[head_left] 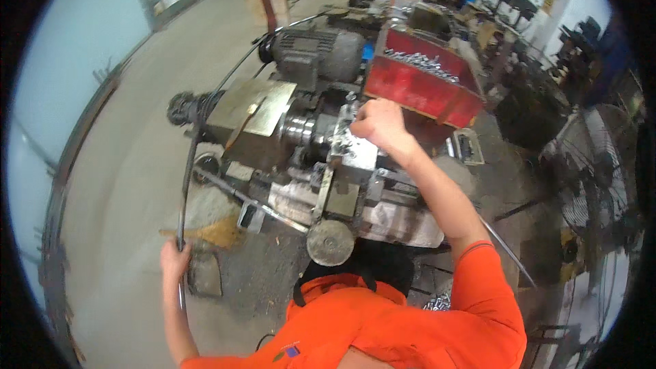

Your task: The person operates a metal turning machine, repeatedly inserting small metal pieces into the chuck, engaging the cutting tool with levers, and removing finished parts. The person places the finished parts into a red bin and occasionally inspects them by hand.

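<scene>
The left hand (175, 261) is wrapped around a long, slim metal rod (185, 198), its fingers clamped on the smooth, round shaft. The rod rises from the lower left and runs past the left end of a greasy metal machine (253, 152); its lower stretch gleams, while higher up it looks darker.

The right hand (383, 121) is over the middle of the machine, beside a bright silvery part (359, 156) with glinting edges. Its fingers are curled inward; whether they pinch a small piece cannot be told, since the back of the hand hides it. Just left of it sits a polished, ringed steel cylinder (298, 130).

A flat, dull-shining metal sheet (272, 104) covers the boxy left part of the machine, and a narrow tool with a brownish handle (238, 132) lies across it. Behind stands a rounded grey motor (331, 51) with a ribbed casing. To its right, a red, scuffed box (410, 89) with straight walls holds a heap of small, shiny metal pieces (422, 63). At the near side is a round, pitted grey disc (330, 242). A straw-coloured broom head (219, 234) with coarse bristles lies on the floor (130, 164) near the left hand.
</scene>
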`<state>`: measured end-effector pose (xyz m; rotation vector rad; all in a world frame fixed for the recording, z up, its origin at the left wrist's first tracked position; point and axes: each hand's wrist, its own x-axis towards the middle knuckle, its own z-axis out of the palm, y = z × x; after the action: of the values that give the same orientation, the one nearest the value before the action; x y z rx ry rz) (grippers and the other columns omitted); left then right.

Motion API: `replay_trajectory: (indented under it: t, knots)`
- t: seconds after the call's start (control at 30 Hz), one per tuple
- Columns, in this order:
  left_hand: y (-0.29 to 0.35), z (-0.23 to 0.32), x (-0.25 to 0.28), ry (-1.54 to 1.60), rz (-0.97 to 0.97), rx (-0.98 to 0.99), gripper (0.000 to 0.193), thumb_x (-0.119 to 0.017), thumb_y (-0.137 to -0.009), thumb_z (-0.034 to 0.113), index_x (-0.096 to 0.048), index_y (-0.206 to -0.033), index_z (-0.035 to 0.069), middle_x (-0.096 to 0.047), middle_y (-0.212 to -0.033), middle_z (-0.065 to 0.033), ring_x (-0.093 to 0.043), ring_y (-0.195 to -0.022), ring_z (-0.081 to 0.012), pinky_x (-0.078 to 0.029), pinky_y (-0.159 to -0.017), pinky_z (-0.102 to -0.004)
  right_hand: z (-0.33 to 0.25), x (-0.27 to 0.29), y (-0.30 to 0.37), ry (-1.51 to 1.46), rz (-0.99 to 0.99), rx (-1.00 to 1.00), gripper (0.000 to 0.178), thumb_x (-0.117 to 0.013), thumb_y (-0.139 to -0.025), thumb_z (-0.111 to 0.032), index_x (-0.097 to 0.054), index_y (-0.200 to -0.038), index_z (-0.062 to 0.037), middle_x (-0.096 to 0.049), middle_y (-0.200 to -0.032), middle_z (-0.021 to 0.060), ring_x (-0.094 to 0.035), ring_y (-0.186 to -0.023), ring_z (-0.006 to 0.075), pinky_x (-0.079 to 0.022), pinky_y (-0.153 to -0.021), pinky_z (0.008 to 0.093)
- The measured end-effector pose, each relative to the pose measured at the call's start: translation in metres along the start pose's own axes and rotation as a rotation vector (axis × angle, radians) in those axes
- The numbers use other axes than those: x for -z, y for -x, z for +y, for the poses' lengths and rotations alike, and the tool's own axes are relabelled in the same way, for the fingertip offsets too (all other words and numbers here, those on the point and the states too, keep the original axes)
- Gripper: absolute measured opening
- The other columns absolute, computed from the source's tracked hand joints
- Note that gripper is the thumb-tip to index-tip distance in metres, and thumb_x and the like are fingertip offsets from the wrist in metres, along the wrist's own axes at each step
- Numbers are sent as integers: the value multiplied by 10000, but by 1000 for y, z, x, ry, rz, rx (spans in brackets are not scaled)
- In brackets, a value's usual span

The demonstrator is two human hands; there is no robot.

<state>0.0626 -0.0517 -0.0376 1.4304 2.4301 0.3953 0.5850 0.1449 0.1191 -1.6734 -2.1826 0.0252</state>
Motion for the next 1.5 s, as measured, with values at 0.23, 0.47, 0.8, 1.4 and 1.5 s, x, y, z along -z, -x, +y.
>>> replay_trajectory:
  t: [0.23, 0.47, 0.8, 1.4, 1.5]
  knots:
    - [-63, 65, -6, 596, -224, -212, 180, -605, -782, 106, -590, -884, -42, -573, -574, -85, -583, -497, -164, -480, -500, -294, 83, 52, 13, 64, 412, 54, 618, -646, -595, -147, -562, -1206, -98, -396, -1350, 211, -477, -1135, 379, -408, -960, 419]
    - [-71, 46, 14, 326, -319, -95, 302, -606, -806, 204, -575, -994, -29, -602, -709, -95, -600, -607, -192, -484, -555, -303, 124, 23, 196, -380, 94, -269, 442, -591, -566, -115, -657, -995, -35, -607, -1114, 142, -622, -920, 275, -483, -799, 348]
    - [-144, -15, -12, 836, -458, 5, 444, -668, -803, 174, -489, -1169, -3, -521, -678, -44, -486, -590, -132, -407, -557, -296, 256, -36, 569, 262, -176, -1400, 278, -605, -683, -222, -671, -867, -24, -652, -883, 208, -628, -880, 356, -504, -809, 400]
    - [-95, 25, -10, 752, -295, -32, 449, -686, -777, 264, -546, -1082, -33, -609, -770, -90, -603, -698, -189, -493, -636, -315, 300, -136, 619, 417, -558, -1250, 273, -534, -763, -265, -695, -855, -64, -668, -890, 128, -650, -830, 293, -524, -696, 424]
    - [-62, 55, 1, 656, -194, -83, 426, -668, -773, 258, -553, -1066, -28, -626, -753, -131, -621, -683, -243, -496, -645, -361, 295, -136, 614, 451, -505, -1195, 260, -546, -755, -249, -698, -831, -52, -660, -937, 167, -637, -892, 307, -510, -770, 412]
